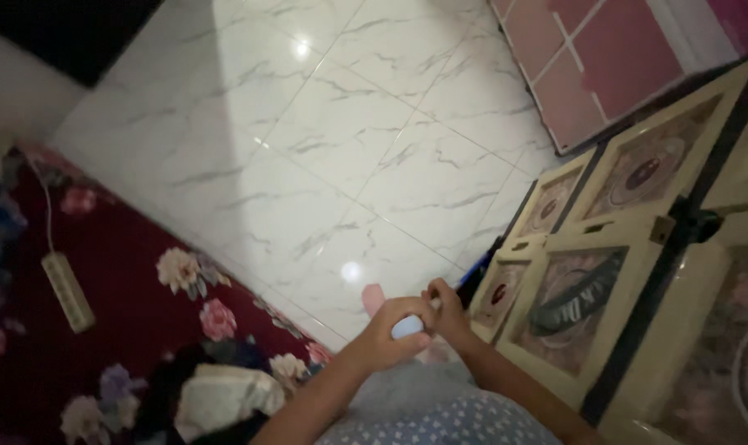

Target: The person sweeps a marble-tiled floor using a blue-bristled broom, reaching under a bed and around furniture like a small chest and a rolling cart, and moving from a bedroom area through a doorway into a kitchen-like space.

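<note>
- Hands meet low at centre: left hand [388, 334] curls around a small pale blue object [408, 326]; right hand [445, 308] pinches its right end.
- Cabinet [629, 272] right, floral rug [135, 305] left, power strip [67, 290] far left.

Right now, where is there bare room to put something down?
The marble floor lies bare between the red floral carpet and the cream cabinet. It is crowded low down: both hands, left hand and right hand, meet around a small pale object; folded cloth sits beside.
</note>
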